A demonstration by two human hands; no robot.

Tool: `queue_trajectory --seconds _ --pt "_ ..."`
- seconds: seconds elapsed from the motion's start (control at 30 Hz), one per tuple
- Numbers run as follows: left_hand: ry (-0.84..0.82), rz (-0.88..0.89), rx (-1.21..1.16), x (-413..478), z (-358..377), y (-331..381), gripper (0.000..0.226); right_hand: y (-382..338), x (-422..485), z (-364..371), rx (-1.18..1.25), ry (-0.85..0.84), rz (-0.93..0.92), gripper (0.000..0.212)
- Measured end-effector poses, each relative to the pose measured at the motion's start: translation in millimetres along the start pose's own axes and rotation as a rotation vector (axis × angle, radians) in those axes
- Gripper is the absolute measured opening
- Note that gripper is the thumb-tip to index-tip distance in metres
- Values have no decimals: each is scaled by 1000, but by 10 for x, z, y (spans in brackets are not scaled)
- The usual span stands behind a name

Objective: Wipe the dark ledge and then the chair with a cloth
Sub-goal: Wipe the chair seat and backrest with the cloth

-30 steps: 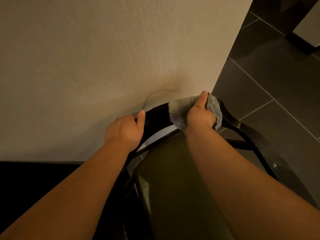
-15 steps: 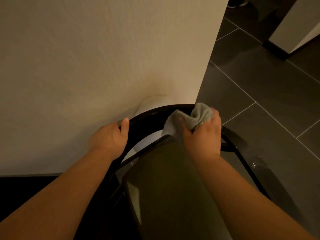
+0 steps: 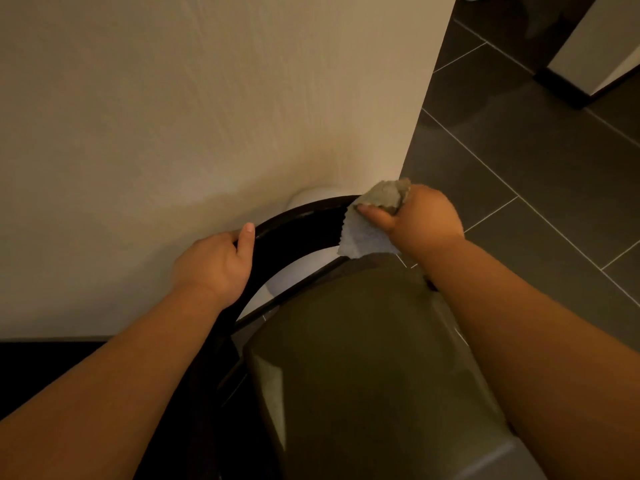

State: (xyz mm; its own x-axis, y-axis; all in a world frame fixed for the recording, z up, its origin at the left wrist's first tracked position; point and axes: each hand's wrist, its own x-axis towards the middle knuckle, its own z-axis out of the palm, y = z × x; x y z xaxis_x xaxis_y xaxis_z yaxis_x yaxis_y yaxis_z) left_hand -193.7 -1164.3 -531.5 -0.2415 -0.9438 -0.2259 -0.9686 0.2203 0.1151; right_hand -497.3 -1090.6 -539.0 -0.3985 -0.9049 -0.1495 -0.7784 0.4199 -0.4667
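Note:
A dark chair (image 3: 298, 230) with a curved black backrest and an olive seat stands against the pale wall. My left hand (image 3: 216, 263) grips the left part of the backrest, thumb lying along its top edge. My right hand (image 3: 420, 221) holds a bunched grey cloth (image 3: 370, 223) at the right end of the backrest, one corner of the cloth hanging down over the rail. The dark ledge (image 3: 45, 368) shows as a black strip at the lower left, under the wall.
The pale wall (image 3: 207, 116) ends in a corner just above my right hand. Dark grey floor tiles (image 3: 519, 168) spread to the right. A white panel with a dark base (image 3: 595, 46) stands at the top right.
My right hand has carried the cloth along the backrest toward its right end, and the cloth now hangs lower. My left hand keeps its grip on the backrest.

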Motion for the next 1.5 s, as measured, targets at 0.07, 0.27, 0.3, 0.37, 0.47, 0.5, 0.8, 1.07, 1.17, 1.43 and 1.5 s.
queue_trajectory --seconds 0.07,0.27,0.3,0.37,0.47,0.5,0.8,1.07,1.17,1.43,1.5 --pt "15 -19 32 -4 -7 22 75 -60 -41 65 39 60 74 87" --pt "12 -10 -74 63 -32 76 64 -555 2 99 -273 187 -158 63" --pt "10 28 -112 103 -73 122 62 -530 37 95 -263 151 -151 66" --pt "5 139 -171 224 -134 299 59 -414 50 78 -201 90 -118 69" --pt "-17 209 -93 394 -116 613 58 -238 14 25 -61 67 28 78" --pt "-4 197 -25 403 -86 671 61 -197 3 11 -16 68 86 84" --pt "31 149 61 353 -71 692 55 -391 91 127 -164 202 -361 46" --pt "100 163 79 348 -58 701 57 113 -28 280 187 339 -65 48" --pt "102 155 81 337 -69 713 57 -194 15 332 119 449 -244 37" --pt "98 136 80 340 -39 723 64 206 -35 372 260 355 -67 66" --pt "112 137 80 331 -36 714 61 288 -87 364 257 291 -19 72"
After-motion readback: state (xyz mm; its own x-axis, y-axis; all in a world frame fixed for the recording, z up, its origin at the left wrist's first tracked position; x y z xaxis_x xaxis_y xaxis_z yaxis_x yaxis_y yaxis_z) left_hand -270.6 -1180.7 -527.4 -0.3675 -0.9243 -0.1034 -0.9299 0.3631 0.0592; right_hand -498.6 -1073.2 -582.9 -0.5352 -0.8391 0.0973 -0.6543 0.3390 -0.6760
